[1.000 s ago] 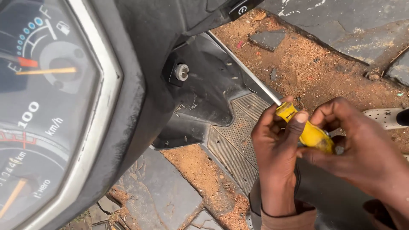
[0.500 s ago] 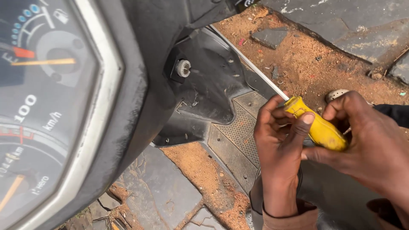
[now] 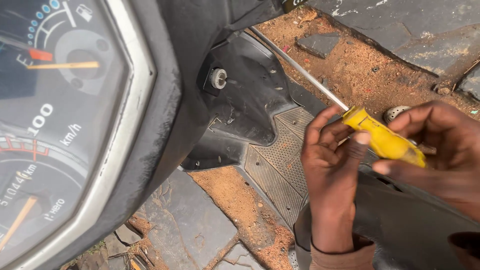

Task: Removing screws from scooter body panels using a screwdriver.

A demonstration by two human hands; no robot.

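Hands: left hand (image 3: 332, 165) and right hand (image 3: 440, 150) closed round yellow plastic-handled screwdriver (image 3: 382, 140); steel shaft (image 3: 300, 67) beyond grip. Risk: slip, loose fingertip hold.

The long screwdriver with the translucent yellow plastic handle (image 3: 384, 141) has a plain silver steel shaft. The scooter's moulded plastic body panel (image 3: 250, 95) is matt black, and its ribbed rubber floor mat (image 3: 280, 160) is dark grey with a fine diamond grid. The round speedometer dial (image 3: 50, 125) shows white numerals on black, with orange needles and a red mark. The bare soil (image 3: 360, 70) is rusty orange between grey stone slabs (image 3: 430, 30).
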